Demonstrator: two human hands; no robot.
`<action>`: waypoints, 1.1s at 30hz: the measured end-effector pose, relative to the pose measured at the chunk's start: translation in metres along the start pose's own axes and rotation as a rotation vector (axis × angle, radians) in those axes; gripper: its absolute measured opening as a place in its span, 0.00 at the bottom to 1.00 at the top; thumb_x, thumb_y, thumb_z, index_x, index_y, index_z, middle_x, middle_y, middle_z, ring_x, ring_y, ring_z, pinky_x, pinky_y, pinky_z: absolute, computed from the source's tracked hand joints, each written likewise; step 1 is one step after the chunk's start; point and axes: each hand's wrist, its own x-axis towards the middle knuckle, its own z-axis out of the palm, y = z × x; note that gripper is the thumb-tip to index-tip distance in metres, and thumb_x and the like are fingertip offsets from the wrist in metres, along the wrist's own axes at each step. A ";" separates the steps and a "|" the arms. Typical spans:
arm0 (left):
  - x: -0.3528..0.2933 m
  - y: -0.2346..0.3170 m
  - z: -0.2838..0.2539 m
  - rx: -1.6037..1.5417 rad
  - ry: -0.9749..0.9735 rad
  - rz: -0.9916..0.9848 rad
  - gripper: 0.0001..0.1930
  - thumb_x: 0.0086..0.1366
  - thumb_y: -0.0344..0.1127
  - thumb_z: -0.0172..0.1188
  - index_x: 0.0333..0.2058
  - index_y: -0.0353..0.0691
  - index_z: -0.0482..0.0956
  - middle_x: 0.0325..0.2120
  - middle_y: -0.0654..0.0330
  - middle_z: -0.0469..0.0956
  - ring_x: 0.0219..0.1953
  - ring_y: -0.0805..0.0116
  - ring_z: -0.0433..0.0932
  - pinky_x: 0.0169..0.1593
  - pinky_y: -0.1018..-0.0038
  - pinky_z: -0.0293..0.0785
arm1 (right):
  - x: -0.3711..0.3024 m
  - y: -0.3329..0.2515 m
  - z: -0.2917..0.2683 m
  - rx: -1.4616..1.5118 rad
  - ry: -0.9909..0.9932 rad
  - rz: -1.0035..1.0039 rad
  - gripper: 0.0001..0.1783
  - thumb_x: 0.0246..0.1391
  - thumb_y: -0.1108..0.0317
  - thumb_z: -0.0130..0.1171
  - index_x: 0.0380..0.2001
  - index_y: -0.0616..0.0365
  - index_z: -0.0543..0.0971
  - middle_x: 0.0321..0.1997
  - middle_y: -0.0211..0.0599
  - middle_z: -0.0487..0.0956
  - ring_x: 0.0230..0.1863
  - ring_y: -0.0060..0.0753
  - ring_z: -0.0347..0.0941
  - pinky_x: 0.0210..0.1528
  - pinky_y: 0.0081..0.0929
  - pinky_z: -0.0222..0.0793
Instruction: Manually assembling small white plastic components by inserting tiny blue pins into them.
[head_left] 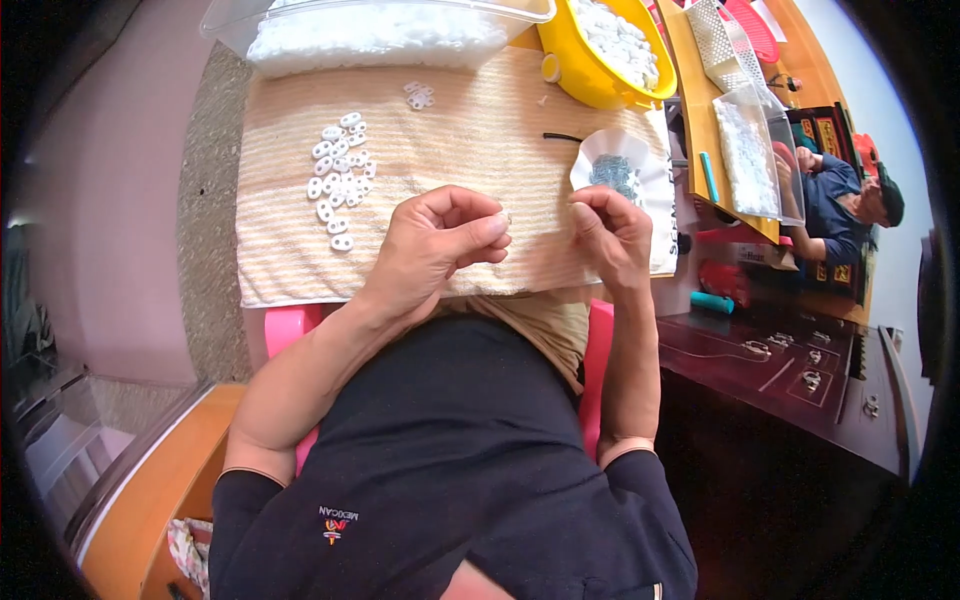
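My left hand [425, 245] is over the front of the striped towel [480, 130], thumb and index finger pinched together. A tiny glint shows at its fingertips, too small to name. My right hand [622, 245] is also closed in a pinch, just in front of a white shallow dish [590, 148]. Whatever its fingertips hold is hidden. Small grey-blue metallic pieces [612, 172] lie heaped in the dish, partly behind the right fingers. White oval plastic pieces with two holes [342, 185] are grouped left of my left hand. A smaller white cluster [420, 96] lies farther back.
A clear bin of white pieces [380, 40] stands at the back, beside a yellow tub [590, 80]. A thin black stick [562, 136] lies behind the dish. On the right, another person [840, 195] sits by a clear box [748, 150] and a dark table [790, 375].
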 end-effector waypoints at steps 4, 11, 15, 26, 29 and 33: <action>0.000 0.000 -0.001 -0.014 -0.005 0.002 0.06 0.62 0.27 0.61 0.37 0.36 0.77 0.31 0.61 0.79 0.33 0.74 0.80 0.40 0.77 0.80 | 0.001 -0.014 0.027 0.171 -0.054 -0.051 0.05 0.57 0.75 0.58 0.34 0.67 0.78 0.28 0.30 0.76 0.26 0.16 0.71 0.28 0.16 0.71; -0.002 0.001 0.000 -0.022 0.035 -0.006 0.07 0.61 0.27 0.61 0.37 0.33 0.77 0.30 0.59 0.80 0.32 0.73 0.79 0.39 0.77 0.79 | 0.003 -0.010 0.048 0.342 -0.166 -0.027 0.07 0.58 0.74 0.57 0.37 0.68 0.77 0.31 0.33 0.77 0.28 0.20 0.73 0.29 0.18 0.73; -0.001 0.003 0.000 -0.045 -0.006 0.011 0.07 0.62 0.27 0.61 0.38 0.31 0.76 0.30 0.57 0.80 0.32 0.72 0.79 0.40 0.76 0.79 | 0.002 -0.004 0.052 0.377 -0.190 -0.009 0.06 0.58 0.74 0.57 0.36 0.67 0.77 0.33 0.35 0.77 0.28 0.22 0.74 0.30 0.18 0.74; 0.000 0.000 -0.002 -0.053 -0.015 0.019 0.08 0.62 0.27 0.61 0.38 0.30 0.76 0.31 0.56 0.80 0.32 0.72 0.80 0.41 0.76 0.80 | -0.002 -0.008 0.056 0.381 -0.133 -0.023 0.06 0.58 0.77 0.56 0.37 0.69 0.78 0.35 0.39 0.78 0.32 0.27 0.77 0.35 0.23 0.77; 0.002 -0.003 -0.005 -0.046 -0.031 0.014 0.08 0.61 0.26 0.61 0.40 0.32 0.76 0.32 0.56 0.80 0.34 0.70 0.80 0.42 0.71 0.81 | -0.002 -0.006 0.055 0.353 -0.148 -0.049 0.06 0.58 0.78 0.55 0.37 0.69 0.78 0.36 0.39 0.78 0.33 0.27 0.77 0.36 0.22 0.77; 0.001 -0.004 -0.005 -0.047 -0.027 0.016 0.09 0.61 0.26 0.61 0.40 0.32 0.76 0.32 0.56 0.80 0.33 0.69 0.80 0.42 0.71 0.81 | -0.002 -0.008 0.055 0.341 -0.133 -0.037 0.06 0.58 0.78 0.55 0.37 0.69 0.78 0.36 0.38 0.78 0.34 0.25 0.76 0.37 0.21 0.77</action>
